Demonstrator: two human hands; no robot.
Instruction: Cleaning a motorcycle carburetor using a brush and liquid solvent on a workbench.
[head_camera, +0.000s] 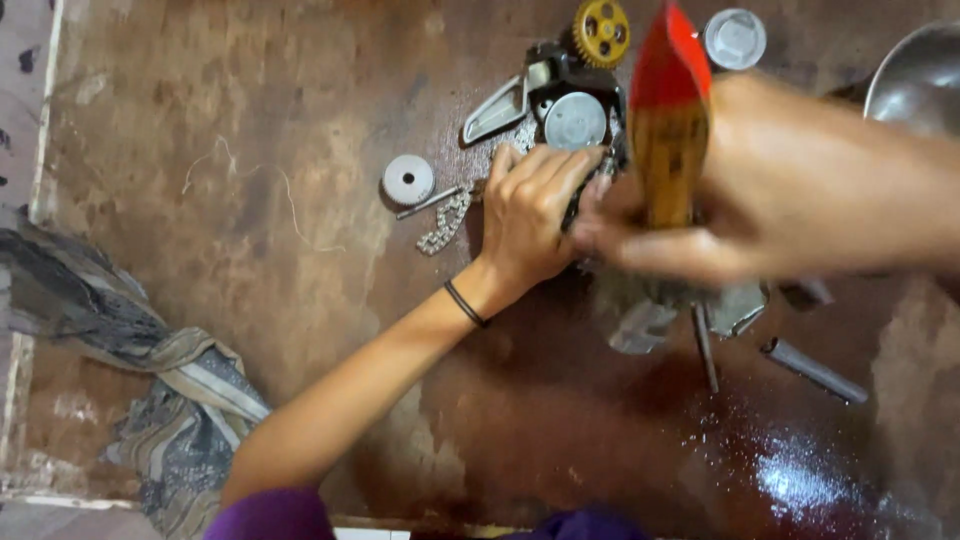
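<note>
Oily brown surface (250, 200), left hand (530, 215) clasping dark metal engine part (570, 100), right hand (660, 245) gripping red-handled brush (668, 120), chain (445, 220) beside.

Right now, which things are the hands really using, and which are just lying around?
In use:
- left hand gripping the dark metal engine part
- right hand holding the paintbrush with the red-tipped wooden handle

Lying about:
- small grey disc
- loose chain
- striped rag
- metal bowl
- grey cap
- bolt
</note>
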